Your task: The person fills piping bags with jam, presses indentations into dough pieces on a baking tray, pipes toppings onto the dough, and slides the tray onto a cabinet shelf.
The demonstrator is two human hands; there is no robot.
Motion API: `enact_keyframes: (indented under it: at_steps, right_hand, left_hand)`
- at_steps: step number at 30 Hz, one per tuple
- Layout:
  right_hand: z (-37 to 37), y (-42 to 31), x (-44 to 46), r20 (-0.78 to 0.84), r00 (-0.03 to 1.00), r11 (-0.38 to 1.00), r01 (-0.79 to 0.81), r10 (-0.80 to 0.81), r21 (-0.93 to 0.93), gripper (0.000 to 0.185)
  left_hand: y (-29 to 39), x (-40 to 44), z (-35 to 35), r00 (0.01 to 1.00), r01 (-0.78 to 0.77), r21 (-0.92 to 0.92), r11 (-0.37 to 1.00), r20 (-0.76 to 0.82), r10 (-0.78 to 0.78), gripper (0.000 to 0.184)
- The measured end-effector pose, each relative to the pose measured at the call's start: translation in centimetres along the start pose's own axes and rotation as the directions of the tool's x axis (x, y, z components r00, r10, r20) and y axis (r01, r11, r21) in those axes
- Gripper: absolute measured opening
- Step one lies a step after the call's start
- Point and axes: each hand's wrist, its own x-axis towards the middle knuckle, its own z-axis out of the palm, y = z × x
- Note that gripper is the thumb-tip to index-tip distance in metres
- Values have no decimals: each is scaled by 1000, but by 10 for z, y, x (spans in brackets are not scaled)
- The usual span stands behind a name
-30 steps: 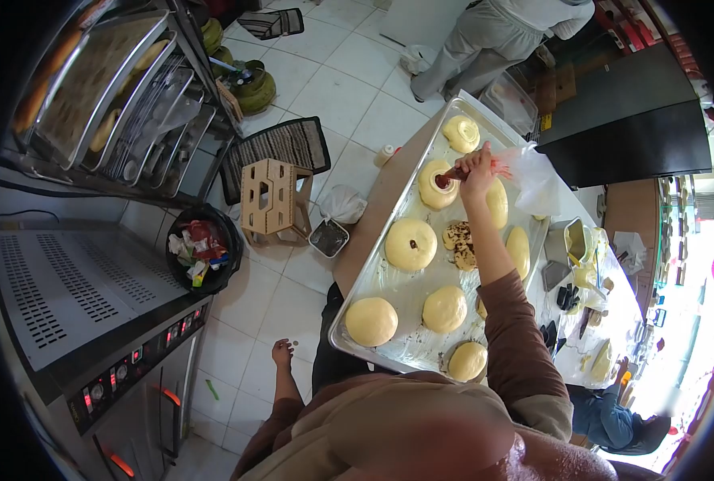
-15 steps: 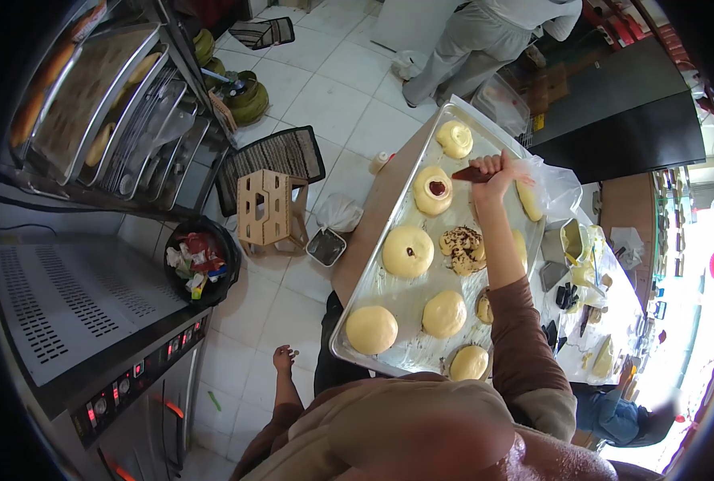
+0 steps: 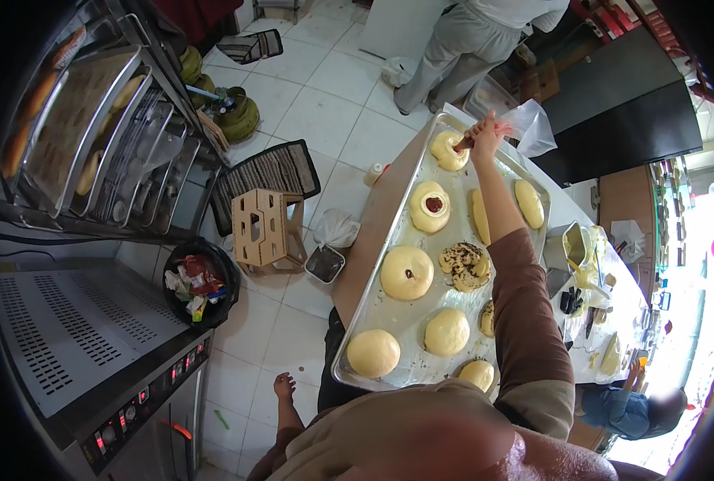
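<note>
My right hand (image 3: pixel 487 138) is closed around a piping bag (image 3: pixel 535 128) whose clear plastic end sticks out to the right. Its dark red tip points into the middle of the farthest bun (image 3: pixel 448 151), at the tray's far end. Nearer to me, one round bun (image 3: pixel 430 206) carries a dark red filling in its centre. Beside it, a bun topped with dark flakes (image 3: pixel 464 267) and a plain bun with a small dark hole (image 3: pixel 406 273) sit on the metal baking tray (image 3: pixel 362 321). My left hand (image 3: pixel 285 385) hangs low over the floor, fingers loosely apart, holding nothing.
On the left stand a tray rack (image 3: pixel 92 136), an oven (image 3: pixel 84 321) and a black bin (image 3: pixel 212 276). A folding stool (image 3: pixel 259 232) is beside the table. One person (image 3: pixel 469 48) stands beyond the tray, another (image 3: pixel 621 409) at lower right.
My right hand has carried the piping bag away from me, from beside the filled bun to the farthest bun. My left hand still hangs with nothing in it.
</note>
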Motion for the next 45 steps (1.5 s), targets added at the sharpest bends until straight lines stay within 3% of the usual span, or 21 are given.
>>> enact_keyframes:
  at_steps: [12,18,24,27,33,36,40,45]
  right_hand:
    - [1,3,3,-81,996,999,36,-36,2,32]
    - [-8,2,1,-40,999,999,-7,6,-36,31]
    - [-1,9,5,-40,999,999,3,-1,38,32]
    - [0,7,9,-80,993,996,84,-83,12,31]
    - [-8,2,3,-132,989,998,61,-62,-11,37]
    - [-8,2,-4,-86,996,999,34,-35,-4,39]
    - [1,1,-7,-61,998,999,34,-32,34,40]
    - [-1,2,-9,-54,999,999,-8,5,-52,40]
  left_hand:
    - [5,5,13,1000,7,-11,1000,15,-6,12]
    - [3,5,13,1000,15,7,1000,19,-15,14]
    - [5,5,13,1000,2,31,1000,22,-3,16]
    - [5,6,14,1000,1,14,1000,20,-1,16]
    - [7,4,13,1000,7,20,1000,18,-8,17]
    - [7,7,10,996,5,67,998,88,-11,22]
    - [12,7,16,999,-6,33,999,53,4,16]
    - [15,9,16,998,-20,35,999,63,18,14]
